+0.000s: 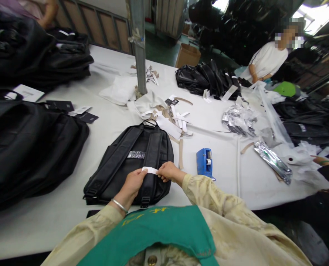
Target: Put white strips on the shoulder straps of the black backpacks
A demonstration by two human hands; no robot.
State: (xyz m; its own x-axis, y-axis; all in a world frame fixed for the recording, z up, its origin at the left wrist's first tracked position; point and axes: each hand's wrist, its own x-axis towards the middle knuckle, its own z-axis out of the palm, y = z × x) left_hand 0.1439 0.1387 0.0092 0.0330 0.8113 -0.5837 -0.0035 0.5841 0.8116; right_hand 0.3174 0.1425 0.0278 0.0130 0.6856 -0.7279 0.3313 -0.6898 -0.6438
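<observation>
A black backpack (117,162) lies on the white table with its shoulder straps facing up and a shiny silver strip (136,154) across its back. Over its right strap, a small white paper strip (150,170) is stretched between my two hands. My left hand (134,181) pinches the strip's left end, with a silver bangle on the wrist. The strip's right end is between the fingers of my right hand (168,172), which are closed. Right of the backpack stands a blue tape dispenser (204,162).
Stacked black backpacks (28,144) fill the left side, with black tags (87,117) beside them. A metal post (140,48) rises behind paper scraps (178,120). Silver packets (272,162) lie at right. A person (270,59) stands at back right; another hand (322,160) shows at the right edge.
</observation>
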